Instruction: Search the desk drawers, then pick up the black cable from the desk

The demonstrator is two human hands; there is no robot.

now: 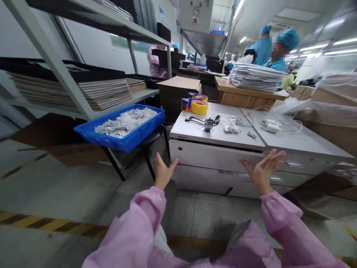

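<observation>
We do best with our left hand (164, 172) and right hand (262, 173) level by the white drawer (212, 155) — thumbs apart from fingers, nothing held, maybe not touching it.

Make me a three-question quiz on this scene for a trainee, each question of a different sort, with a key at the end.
1. True or false: the left hand and the right hand are both open and holding nothing.

2. Choose one. On the white cabinet top, what colour is the nearer roll of tape?
A. green
B. yellow
C. black

3. Short answer: what is heaped in the blue tray?

Key
1. True.
2. B.
3. Small pale pieces that look like packets.
</observation>
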